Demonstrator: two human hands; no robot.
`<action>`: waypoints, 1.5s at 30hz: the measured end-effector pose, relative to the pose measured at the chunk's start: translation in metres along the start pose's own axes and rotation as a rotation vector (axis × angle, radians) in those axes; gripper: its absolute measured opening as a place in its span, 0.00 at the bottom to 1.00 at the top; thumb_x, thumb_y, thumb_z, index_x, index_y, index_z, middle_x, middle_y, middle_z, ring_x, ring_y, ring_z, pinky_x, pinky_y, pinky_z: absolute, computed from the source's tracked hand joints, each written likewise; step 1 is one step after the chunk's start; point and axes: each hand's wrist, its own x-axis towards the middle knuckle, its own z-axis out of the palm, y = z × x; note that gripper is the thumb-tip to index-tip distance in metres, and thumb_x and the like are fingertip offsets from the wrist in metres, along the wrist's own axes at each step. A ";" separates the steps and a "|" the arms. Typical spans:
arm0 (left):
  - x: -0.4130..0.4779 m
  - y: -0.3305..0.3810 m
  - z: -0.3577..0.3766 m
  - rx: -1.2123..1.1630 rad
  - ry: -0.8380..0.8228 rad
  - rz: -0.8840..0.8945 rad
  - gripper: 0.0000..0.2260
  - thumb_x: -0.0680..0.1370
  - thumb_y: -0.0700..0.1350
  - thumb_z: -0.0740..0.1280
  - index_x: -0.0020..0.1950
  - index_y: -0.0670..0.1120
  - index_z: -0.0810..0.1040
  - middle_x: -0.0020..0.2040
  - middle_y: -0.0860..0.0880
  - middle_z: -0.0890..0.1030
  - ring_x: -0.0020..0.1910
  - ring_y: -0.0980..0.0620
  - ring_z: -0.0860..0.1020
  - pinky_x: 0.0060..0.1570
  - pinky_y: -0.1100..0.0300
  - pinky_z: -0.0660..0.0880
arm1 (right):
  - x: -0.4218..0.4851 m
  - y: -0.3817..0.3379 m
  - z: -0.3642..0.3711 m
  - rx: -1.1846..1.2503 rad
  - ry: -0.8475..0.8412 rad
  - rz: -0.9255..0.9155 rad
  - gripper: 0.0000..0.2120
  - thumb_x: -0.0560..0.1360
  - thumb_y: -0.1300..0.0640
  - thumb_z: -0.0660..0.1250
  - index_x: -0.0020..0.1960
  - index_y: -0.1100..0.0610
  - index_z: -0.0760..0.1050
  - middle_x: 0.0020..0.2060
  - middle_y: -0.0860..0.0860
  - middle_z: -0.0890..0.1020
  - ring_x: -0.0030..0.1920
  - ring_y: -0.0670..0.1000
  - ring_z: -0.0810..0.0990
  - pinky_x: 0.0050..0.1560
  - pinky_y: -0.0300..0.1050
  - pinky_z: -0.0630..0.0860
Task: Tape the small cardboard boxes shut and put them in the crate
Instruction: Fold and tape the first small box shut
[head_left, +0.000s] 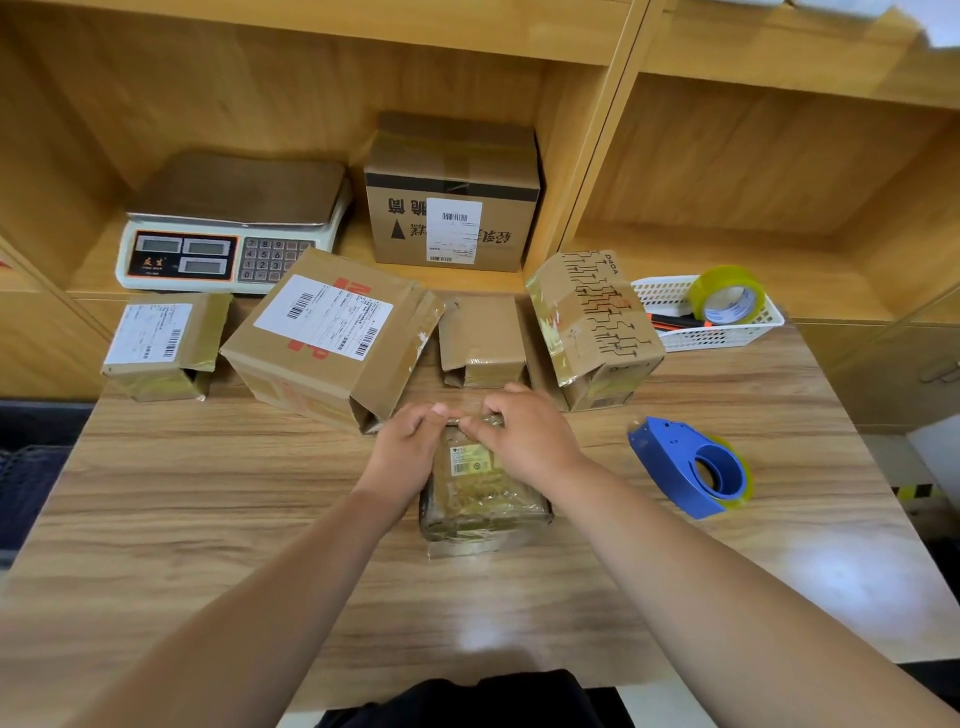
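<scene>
Cardboard pinched at the far end

Left hand (410, 436) and right hand (519, 431) pinch the far edge of the small box (483, 493); it lies centred on the counter (234, 493), long axis pointing away, tape dispenser (691, 467) nearer the right hand.

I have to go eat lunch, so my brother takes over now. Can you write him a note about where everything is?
Left grip and right grip: both pinch the far edge of the small box in the middle of the table.
Tape dispenser: lies on the table to the right, not held.
Other boxes: in a row behind, several with open ends.
Done: the small box's top is covered in tape.
Left: finish its far edge, tape the others, put all in the crate, which is not in view.
</scene>
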 end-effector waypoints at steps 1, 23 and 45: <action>0.000 0.001 0.000 -0.004 -0.005 -0.001 0.11 0.81 0.49 0.60 0.49 0.51 0.83 0.53 0.49 0.82 0.55 0.52 0.78 0.62 0.49 0.72 | 0.001 0.002 0.001 0.026 -0.001 -0.012 0.15 0.77 0.41 0.62 0.37 0.48 0.70 0.55 0.48 0.76 0.67 0.54 0.67 0.54 0.47 0.68; -0.008 0.014 -0.021 0.231 -0.358 -0.115 0.37 0.59 0.52 0.79 0.65 0.63 0.69 0.59 0.55 0.76 0.55 0.57 0.78 0.51 0.62 0.76 | -0.022 0.023 -0.027 0.299 -0.332 0.077 0.48 0.67 0.48 0.77 0.76 0.47 0.50 0.74 0.48 0.61 0.71 0.49 0.61 0.65 0.41 0.61; -0.007 0.027 0.006 0.271 -0.004 -0.472 0.36 0.77 0.69 0.46 0.75 0.45 0.63 0.73 0.42 0.66 0.72 0.42 0.64 0.71 0.45 0.59 | -0.029 0.015 -0.021 0.215 -0.156 0.287 0.30 0.80 0.38 0.51 0.61 0.63 0.75 0.58 0.59 0.78 0.58 0.56 0.76 0.57 0.47 0.71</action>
